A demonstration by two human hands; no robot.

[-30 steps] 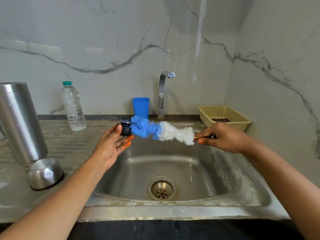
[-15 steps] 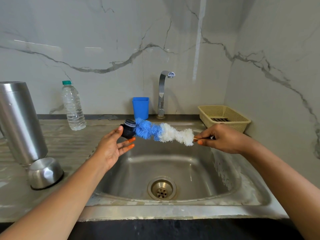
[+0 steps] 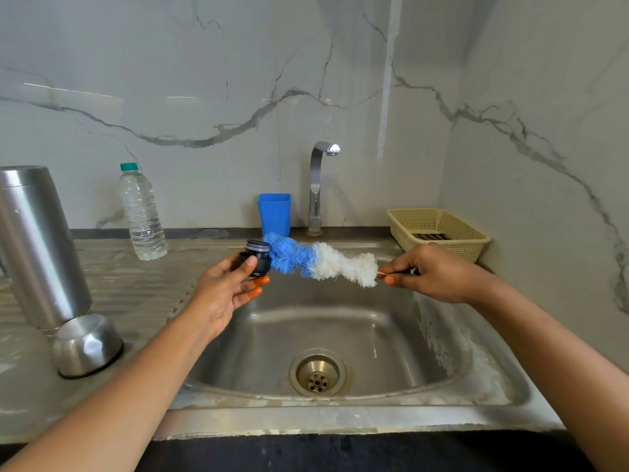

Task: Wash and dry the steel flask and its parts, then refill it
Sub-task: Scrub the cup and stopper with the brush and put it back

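My left hand (image 3: 224, 294) holds the flask's dark stopper (image 3: 257, 258) over the sink, thumb on its side. My right hand (image 3: 432, 272) grips the handle of a bottle brush (image 3: 320, 260) with blue and white bristles; its blue tip touches the stopper. The steel flask body (image 3: 37, 247) stands upside down on the drainboard at the far left. Its steel cup lid (image 3: 86, 345) lies upside down beside it.
The steel sink (image 3: 476, 379) with its drain (image 3: 318, 373) lies below my hands. Behind it are the tap (image 3: 318, 185), not running, a blue cup (image 3: 275, 214) and a cream basket (image 3: 439, 231). A plastic water bottle (image 3: 141, 212) stands on the counter.
The stopper has turned in my left hand so its threaded end shows more. The brush shifted slightly left and down against it.
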